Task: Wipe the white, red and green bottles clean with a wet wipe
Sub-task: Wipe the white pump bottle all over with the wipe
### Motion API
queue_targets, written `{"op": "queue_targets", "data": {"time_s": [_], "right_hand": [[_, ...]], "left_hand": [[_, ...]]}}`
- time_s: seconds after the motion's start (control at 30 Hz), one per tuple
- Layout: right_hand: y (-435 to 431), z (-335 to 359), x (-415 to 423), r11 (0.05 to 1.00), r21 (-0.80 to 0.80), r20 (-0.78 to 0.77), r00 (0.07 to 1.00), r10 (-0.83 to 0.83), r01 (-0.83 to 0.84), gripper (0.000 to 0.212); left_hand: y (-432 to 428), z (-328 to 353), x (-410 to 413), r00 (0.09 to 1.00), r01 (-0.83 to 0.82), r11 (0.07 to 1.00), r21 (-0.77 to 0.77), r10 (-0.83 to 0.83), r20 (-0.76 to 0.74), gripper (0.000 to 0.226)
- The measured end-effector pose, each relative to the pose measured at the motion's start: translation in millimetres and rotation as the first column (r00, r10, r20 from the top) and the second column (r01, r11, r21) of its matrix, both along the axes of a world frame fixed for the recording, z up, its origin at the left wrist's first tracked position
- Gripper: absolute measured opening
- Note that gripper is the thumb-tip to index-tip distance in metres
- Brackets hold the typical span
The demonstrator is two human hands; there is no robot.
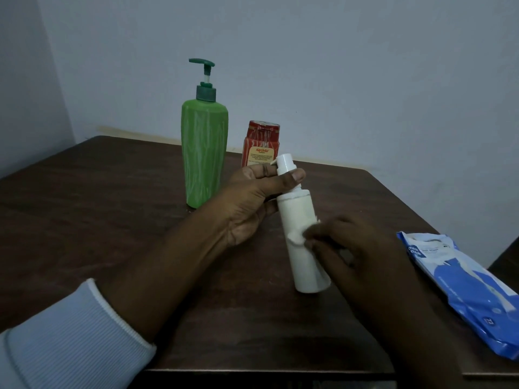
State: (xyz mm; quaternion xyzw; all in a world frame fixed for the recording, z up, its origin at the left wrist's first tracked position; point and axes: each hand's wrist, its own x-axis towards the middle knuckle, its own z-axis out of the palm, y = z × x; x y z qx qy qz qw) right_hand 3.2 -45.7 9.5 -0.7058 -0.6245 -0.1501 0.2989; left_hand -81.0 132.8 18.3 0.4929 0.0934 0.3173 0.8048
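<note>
Seemingly the white bottle (302,234) is being done first: it's held tilted over the middle of the table (112,206), gripped round the pump neck by the left hand (252,203), with a wadded wet wipe (298,237) pinched against its side by the right hand (356,248). Next it'd probably need turning so the hidden side gets rubbed. Plain white body, pump top; green bottle (203,153) at 11 o'clock, red bottle (261,147) at 12, both upright.

- Dark brown wooden table (112,220), top bare in front.
- Standing upright toward far side: green pump bottle (204,153); red bottle (261,147) just beside, at right.
- Lying flat at right edge: blue-and-white wipes pack (463,290).
</note>
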Motion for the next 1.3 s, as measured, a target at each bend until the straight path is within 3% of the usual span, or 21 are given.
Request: {"op": "queue_targets", "data": {"time_s": [0.1, 0.2, 0.3, 0.47, 0.6, 0.73, 0.8, 0.9, 1.07, 1.3], "right_hand": [[12.8, -3.6, -5.0, 0.973, 0.224, 0.007, 0.998, -0.064, 0.061, 0.019], [15.7, -4.7, -5.7, 0.948, 0.309, -0.05, 0.997, -0.065, 0.078, 0.024], [14.5, -5.1, -7.5, 0.934, 0.343, -0.07, 0.994, -0.084, 0.103, 0.027], [14.3, -7.9, -12.8, 0.946, 0.321, 0.131, 0.991, -0.007, -0.036, 0.032], [16.0, -12.7, -1.6, 0.919, 0.347, -0.119, 0.981, -0.156, 0.189, 0.03], [13.3, -9.3, -21.1, 0.919, 0.392, 0.118, 0.993, -0.019, -0.029, 0.027], [15.0, -10.3, -17.4, 0.93, 0.368, 0.102, 0.994, -0.026, -0.013, 0.03], [14.9, -11.2, -10.0, 0.914, 0.379, -0.045, 0.989, -0.138, 0.145, 0.039], [11.5, -7.5, -26.3, 0.923, 0.384, 0.157, 0.987, -0.039, -0.025, 0.027], [13.0, -11.9, -8.9, 0.912, 0.363, -0.237, 0.966, -0.107, 0.19, 0.033]], "left_hand": [[-3.5, 0.1, 0.1, 0.999, 0.02, 1.0, 0.007, -0.02, 0.031, 0.031], [-4.2, -1.7, 0.3, 0.997, 0.029, 0.999, -0.021, -0.028, 0.071, 0.034], [-5.9, -1.8, -0.6, 0.995, 0.058, 0.998, -0.04, -0.055, 0.081, 0.038], [-11.9, -0.3, -3.0, 0.987, 0.123, 0.992, -0.005, -0.122, 0.108, 0.029], [-12.8, -2.3, -2.8, 0.989, 0.105, 0.994, 0.017, -0.106, 0.107, 0.035], [-10.3, -2.5, -3.1, 0.984, 0.123, 0.992, 0.036, -0.127, 0.122, 0.032], [-9.5, -1.8, -4.5, 0.984, 0.126, 0.991, 0.046, -0.13, 0.122, 0.033], [-10.2, -1.7, -4.8, 0.989, 0.1, 0.993, 0.058, -0.105, 0.104, 0.035], [-9.7, -2.5, -4.5, 0.99, 0.104, 0.992, 0.071, -0.111, 0.093, 0.037], [-11.0, -7.0, -0.6, 0.993, 0.083, 0.989, 0.122, -0.092, 0.074, 0.024]]}}
